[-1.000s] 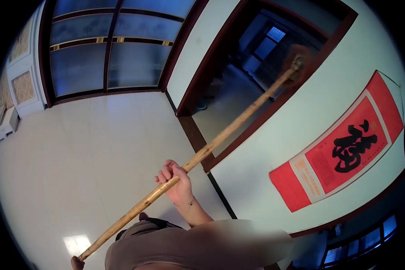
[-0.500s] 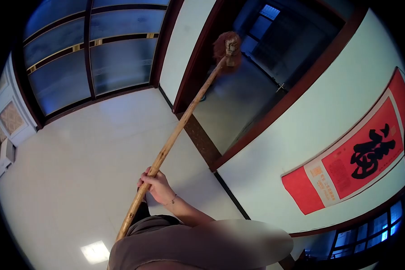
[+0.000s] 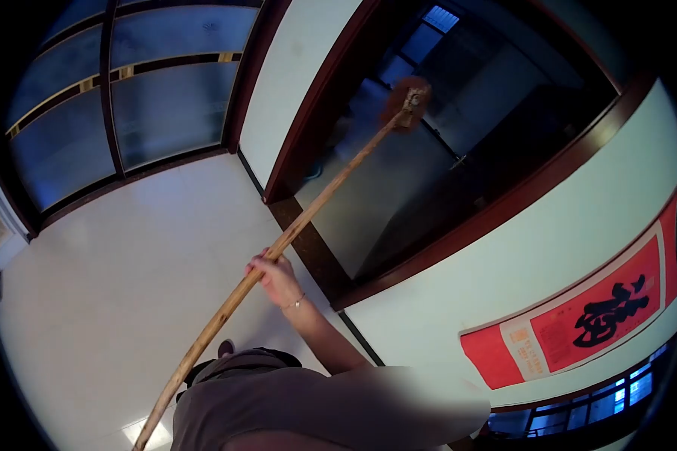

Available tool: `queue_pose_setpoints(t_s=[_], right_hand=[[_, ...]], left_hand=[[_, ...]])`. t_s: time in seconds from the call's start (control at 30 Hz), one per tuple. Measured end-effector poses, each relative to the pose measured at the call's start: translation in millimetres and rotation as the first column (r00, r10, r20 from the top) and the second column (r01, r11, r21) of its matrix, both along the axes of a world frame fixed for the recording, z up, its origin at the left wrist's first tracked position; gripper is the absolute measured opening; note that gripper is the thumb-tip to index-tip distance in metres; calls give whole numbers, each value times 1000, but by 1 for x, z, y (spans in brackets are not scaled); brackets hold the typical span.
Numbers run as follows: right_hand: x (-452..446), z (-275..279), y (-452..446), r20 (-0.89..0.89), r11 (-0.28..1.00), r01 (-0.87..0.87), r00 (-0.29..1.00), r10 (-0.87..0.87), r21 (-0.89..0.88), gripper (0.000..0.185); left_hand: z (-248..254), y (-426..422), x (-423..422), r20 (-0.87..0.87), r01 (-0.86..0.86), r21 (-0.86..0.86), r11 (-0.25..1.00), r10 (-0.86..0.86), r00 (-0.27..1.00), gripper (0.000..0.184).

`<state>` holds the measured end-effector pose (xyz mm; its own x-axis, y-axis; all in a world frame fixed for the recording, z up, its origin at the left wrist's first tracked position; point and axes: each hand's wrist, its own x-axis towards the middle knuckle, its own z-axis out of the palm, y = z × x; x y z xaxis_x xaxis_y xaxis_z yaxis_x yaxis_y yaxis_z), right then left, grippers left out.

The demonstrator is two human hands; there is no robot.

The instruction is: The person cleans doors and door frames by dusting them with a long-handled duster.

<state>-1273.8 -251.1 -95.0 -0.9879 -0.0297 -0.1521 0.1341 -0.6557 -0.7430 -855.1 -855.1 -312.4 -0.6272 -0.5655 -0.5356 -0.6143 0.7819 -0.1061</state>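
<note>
My right hand [image 3: 275,278] is closed around the wooden handle of a long mop [image 3: 320,201]. A thin bracelet circles that wrist. From the lower left the handle slants up and away, with its near end running out of view at the bottom. Its reddish-brown, fluffy head [image 3: 409,104] is held up in front of a dark doorway [image 3: 399,195], clear of the floor. My left hand does not show.
A dark red door frame [image 3: 496,229] borders the opening on the right. A red scroll [image 3: 549,346] with black calligraphy hangs on the pale wall. Frosted glass panels [image 3: 180,105] stand at upper left, above the tiled floor [image 3: 120,301].
The view has shifted, and the doorway fills more of it. The mop head has moved right and slightly down against the opening. My right hand keeps its grip on the handle.
</note>
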Motion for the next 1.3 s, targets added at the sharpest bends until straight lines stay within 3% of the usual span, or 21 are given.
queue_pose_setpoints(t_s=[0.2,0.27,0.43,0.53,0.8,1.0,1.2,1.3], right_hand=[[-91,-7,91,-62,976,215,975,-212,48,12],[-120,-9,121,-56,967,249,968,-247,50,10],[-194,-32,219,-78,940,324,945,-317,107,7],[-239,-44,290,-67,914,398,917,-394,78,12],[-337,-83,496,60,891,451,889,-454,58,8],[-374,-138,621,164,855,518,843,-513,11,13],[-387,-162,660,249,837,547,812,-528,-9,11],[-390,-174,662,301,818,573,773,-558,48,11]], left_hand=[[7,66,-144,-269,182,6,983,-174,947,23],[10,117,-204,-603,174,16,985,-129,787,21],[46,254,-339,-694,516,-61,854,-408,593,20],[61,351,-408,-750,562,-52,825,-405,524,18],[97,594,-563,-642,661,29,750,-493,587,11],[106,718,-620,-577,740,229,632,-525,626,15],[90,747,-667,-412,729,318,606,-605,682,18],[69,738,-687,-281,662,446,602,-608,742,21]])
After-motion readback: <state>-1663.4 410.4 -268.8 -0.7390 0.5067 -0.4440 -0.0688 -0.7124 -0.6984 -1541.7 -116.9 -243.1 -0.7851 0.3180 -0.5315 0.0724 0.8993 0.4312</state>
